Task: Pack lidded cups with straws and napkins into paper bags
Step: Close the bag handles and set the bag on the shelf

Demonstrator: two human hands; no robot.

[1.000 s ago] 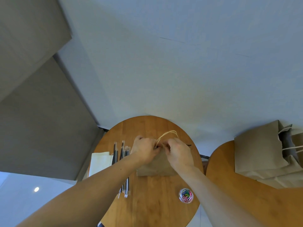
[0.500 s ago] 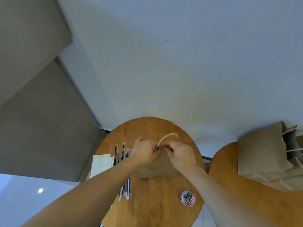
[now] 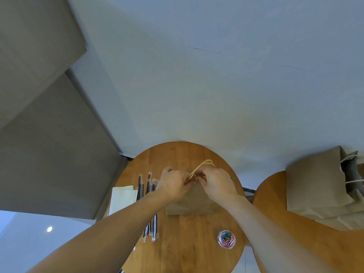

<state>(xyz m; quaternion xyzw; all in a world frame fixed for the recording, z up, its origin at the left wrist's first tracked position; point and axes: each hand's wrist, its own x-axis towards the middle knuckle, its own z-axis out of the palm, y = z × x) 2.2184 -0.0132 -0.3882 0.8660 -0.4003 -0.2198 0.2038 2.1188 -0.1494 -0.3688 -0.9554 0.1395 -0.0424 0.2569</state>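
Observation:
A brown paper bag point(image 3: 194, 203) stands on the round wooden table point(image 3: 189, 249). My left hand point(image 3: 174, 185) and my right hand point(image 3: 215, 183) pinch its top edge together at the middle, where the tan twisted handles point(image 3: 203, 164) stick up behind my fingers. Whatever is inside the bag is hidden. Left of the bag lie several wrapped black straws point(image 3: 148, 194), and further left a stack of white napkins point(image 3: 122, 199). No cup is visible.
A small clear tub of coloured paper clips point(image 3: 226, 239) sits near the table's front right. On a second wooden table point(image 3: 295, 251) to the right lie more brown paper bags point(image 3: 315, 186) with white handles. A pale wall rises behind.
Both hands stay at the bag's top. The right hand's fingers have closed in toward the left hand at the handles. The view has shifted slightly.

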